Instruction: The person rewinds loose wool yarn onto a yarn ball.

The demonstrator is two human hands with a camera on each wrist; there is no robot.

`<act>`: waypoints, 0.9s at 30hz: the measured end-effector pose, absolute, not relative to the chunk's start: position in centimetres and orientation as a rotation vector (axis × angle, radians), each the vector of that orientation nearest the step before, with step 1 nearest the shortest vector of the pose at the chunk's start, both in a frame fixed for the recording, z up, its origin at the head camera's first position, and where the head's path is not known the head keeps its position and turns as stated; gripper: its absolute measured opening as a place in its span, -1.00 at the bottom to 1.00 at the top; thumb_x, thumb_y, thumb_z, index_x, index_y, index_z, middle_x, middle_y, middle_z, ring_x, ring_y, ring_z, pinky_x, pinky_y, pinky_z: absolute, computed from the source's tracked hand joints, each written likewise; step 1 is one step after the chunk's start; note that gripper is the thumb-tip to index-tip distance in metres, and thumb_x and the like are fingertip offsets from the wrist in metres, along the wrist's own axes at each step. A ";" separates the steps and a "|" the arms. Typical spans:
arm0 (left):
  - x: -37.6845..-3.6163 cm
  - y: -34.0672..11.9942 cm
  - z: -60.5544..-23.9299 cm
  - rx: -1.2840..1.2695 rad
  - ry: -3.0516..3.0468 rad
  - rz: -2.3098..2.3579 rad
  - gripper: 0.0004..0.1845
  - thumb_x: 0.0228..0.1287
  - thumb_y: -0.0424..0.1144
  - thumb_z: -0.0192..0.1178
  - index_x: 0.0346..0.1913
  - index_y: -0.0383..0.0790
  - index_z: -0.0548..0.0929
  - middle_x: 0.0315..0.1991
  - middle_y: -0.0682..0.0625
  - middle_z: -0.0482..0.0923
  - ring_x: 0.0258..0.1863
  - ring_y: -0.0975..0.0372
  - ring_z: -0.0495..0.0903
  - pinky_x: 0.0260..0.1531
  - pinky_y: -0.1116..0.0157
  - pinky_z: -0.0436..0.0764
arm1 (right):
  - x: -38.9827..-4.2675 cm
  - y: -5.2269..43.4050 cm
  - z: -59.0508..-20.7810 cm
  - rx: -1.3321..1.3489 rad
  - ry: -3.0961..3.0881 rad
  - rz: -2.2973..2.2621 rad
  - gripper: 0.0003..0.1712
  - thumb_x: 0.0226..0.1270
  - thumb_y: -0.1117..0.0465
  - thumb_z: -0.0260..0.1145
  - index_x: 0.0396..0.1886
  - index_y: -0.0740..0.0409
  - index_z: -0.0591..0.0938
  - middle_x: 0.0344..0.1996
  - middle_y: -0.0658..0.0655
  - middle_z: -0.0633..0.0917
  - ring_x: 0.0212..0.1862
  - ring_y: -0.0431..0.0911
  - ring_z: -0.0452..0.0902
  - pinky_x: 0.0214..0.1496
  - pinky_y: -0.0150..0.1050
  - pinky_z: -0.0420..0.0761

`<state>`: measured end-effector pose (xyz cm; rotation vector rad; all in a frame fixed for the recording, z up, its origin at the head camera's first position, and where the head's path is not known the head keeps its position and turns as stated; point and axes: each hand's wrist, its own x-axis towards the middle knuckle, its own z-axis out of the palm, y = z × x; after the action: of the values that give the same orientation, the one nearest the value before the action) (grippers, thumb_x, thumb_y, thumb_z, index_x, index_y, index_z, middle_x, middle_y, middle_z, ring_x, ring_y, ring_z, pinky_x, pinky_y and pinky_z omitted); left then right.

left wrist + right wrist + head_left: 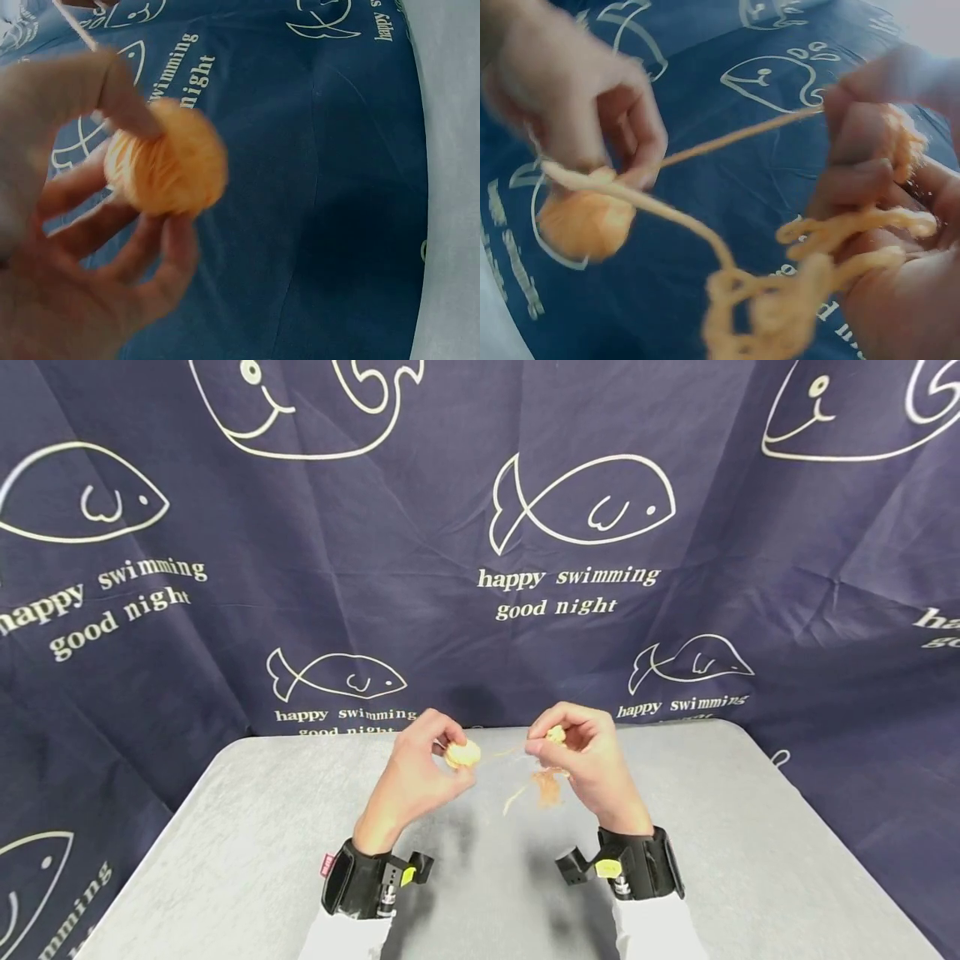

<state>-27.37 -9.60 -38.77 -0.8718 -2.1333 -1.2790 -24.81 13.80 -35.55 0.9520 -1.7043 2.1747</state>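
Observation:
My left hand [416, 772] grips a small wound ball of pale yellow yarn [463, 754], pinched between thumb and fingers; the windings show close up in the left wrist view. Opposite it, my right hand [592, 764] holds a crumpled bunch of the same yarn [556, 735], its fingers curled round it. A strand of yarn [735, 138] runs straight between the two hands. Below the right hand hangs a looped tangle of yarn [772, 307], blurred in the head view. Another loose strand [675, 214] droops from near the ball to this tangle.
Both hands are above a grey table [300, 827], near its far edge. A dark blue curtain [435, 568] with white fish drawings and lettering hangs behind and along the sides. Black camera straps [356, 881] wrap both wrists.

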 end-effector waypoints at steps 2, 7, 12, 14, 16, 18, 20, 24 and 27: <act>-27.0 -9.5 -38.7 -0.954 -2.217 -1.286 -0.66 -0.31 -0.48 0.35 -0.37 -0.13 0.56 -0.34 0.09 0.50 -0.35 0.27 0.55 -0.34 0.28 0.66 | -25.0 13.9 -35.5 0.929 -1.541 2.319 -0.69 0.13 0.64 0.22 -0.41 0.18 0.70 -0.48 0.02 0.68 -0.54 -0.25 0.45 -0.52 -0.49 0.45; -26.1 -9.1 -38.1 -1.208 -2.337 -1.375 -0.65 -0.30 -0.50 0.36 -0.37 -0.08 0.57 -0.36 0.12 0.51 -0.33 0.27 0.56 -0.32 0.29 0.68 | -25.5 14.2 -35.6 0.888 -1.262 2.528 -0.68 0.26 0.61 0.08 -0.38 0.23 0.68 -0.53 0.06 0.63 -0.50 -0.19 0.42 -0.47 -0.47 0.41; -25.3 -8.5 -37.6 -1.514 -2.298 -1.550 -0.62 -0.26 -0.54 0.36 -0.33 -0.09 0.58 -0.32 0.09 0.52 -0.29 0.27 0.55 -0.29 0.27 0.71 | -26.0 14.3 -36.1 0.794 -1.127 2.615 -0.70 0.37 0.56 0.07 -0.36 0.22 0.67 -0.51 0.06 0.61 -0.46 -0.20 0.42 -0.42 -0.44 0.40; -25.0 -8.3 -37.3 -1.618 -2.225 -1.655 -0.62 -0.24 -0.57 0.33 -0.31 -0.12 0.58 -0.31 0.03 0.52 -0.27 0.24 0.54 -0.25 0.24 0.72 | -26.3 14.3 -36.3 0.735 -1.112 2.625 -0.69 0.37 0.57 0.08 -0.36 0.22 0.68 -0.48 0.07 0.66 -0.47 -0.22 0.43 -0.44 -0.46 0.40; -24.7 -8.2 -36.9 -1.692 -2.125 -1.785 -0.61 -0.24 -0.61 0.28 -0.29 -0.16 0.57 -0.29 -0.04 0.50 -0.24 0.19 0.52 -0.21 0.19 0.72 | -26.7 14.2 -36.6 0.667 -1.162 2.605 -0.70 0.36 0.57 0.11 -0.36 0.21 0.69 -0.49 0.06 0.68 -0.49 -0.22 0.47 -0.48 -0.50 0.40; -24.5 -8.2 -36.6 -1.726 -1.991 -1.922 -0.62 -0.23 -0.65 0.25 -0.28 -0.23 0.55 -0.27 -0.13 0.48 -0.21 0.15 0.50 -0.13 0.14 0.72 | -27.0 14.0 -36.9 0.580 -1.288 2.544 -0.71 0.32 0.57 0.18 -0.37 0.17 0.71 -0.52 0.04 0.69 -0.51 -0.23 0.50 -0.52 -0.52 0.42; -24.4 -8.2 -36.4 -1.735 -1.820 -2.040 -0.64 -0.21 -0.65 0.24 -0.26 -0.30 0.53 -0.25 -0.16 0.45 -0.17 0.14 0.48 -0.10 0.18 0.70 | -27.4 13.8 -37.3 0.517 -1.457 2.450 -0.77 0.27 0.55 0.27 -0.38 0.19 0.72 -0.56 0.02 0.67 -0.53 -0.23 0.51 -0.55 -0.51 0.43; -25.0 -8.3 -36.3 -1.609 -1.436 -2.191 -0.69 -0.07 -0.55 0.39 -0.25 -0.36 0.52 -0.21 -0.08 0.48 -0.13 0.18 0.48 -0.13 0.38 0.59 | -27.6 13.5 -37.8 0.500 -1.858 2.170 -0.94 0.19 0.46 0.43 -0.35 0.27 0.73 -0.61 0.01 0.60 -0.56 -0.22 0.42 -0.56 -0.46 0.39; -25.4 -8.4 -36.2 -1.404 -1.237 -2.244 -0.70 -0.03 -0.46 0.47 -0.24 -0.29 0.58 -0.18 0.00 0.54 -0.14 0.21 0.53 -0.16 0.44 0.56 | -27.5 13.4 -38.0 0.592 -2.105 1.943 -0.93 0.17 0.40 0.47 -0.34 0.26 0.73 -0.62 0.02 0.57 -0.60 -0.22 0.37 -0.60 -0.44 0.33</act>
<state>-25.38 -8.38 -36.17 -1.4043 -1.2369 -2.2439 -27.55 13.44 -38.00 0.5922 -2.1054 1.9431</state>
